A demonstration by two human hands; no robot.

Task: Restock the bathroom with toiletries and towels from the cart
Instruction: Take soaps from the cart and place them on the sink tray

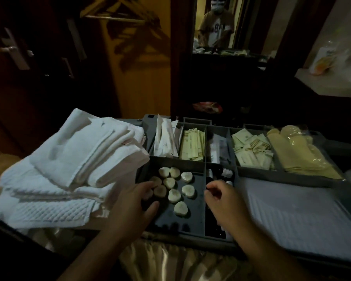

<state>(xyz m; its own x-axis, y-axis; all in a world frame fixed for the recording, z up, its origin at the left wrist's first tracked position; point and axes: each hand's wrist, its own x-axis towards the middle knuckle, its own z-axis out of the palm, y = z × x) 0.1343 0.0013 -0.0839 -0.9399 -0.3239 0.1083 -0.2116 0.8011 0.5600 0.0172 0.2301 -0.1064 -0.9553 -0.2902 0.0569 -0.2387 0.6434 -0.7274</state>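
Soaps: we see about ten pale heart-shaped soaps lying loose in the near left compartment of the grey organiser tray on top of the cart.
Left hand: our left hand reaches into that compartment with relaxed fingers and the thumb spread, its fingertips over the leftmost soaps; it grips nothing.
Right hand: our right hand hovers with curled fingers over the narrow compartment just right of the soaps (it is blurred, so we cannot tell whether it pinches anything).
Small bottles: dark-capped miniature bottles stand in that narrow compartment, partly hidden by the right hand.
Back row: from left to right we find tall white packets, cream sachets, a dim compartment, more cream sachets and yellow plastic-wrapped items.
Towels: folded white towels are stacked just left of the tray, their edge touching it.
White sheet: a ribbed white sheet lies right of the bottles.
Skirt: shiny gold fabric hangs below the tray's near edge.
Surroundings: wooden hangers hang above the towels, and a mirror beyond the cart reflects a person.
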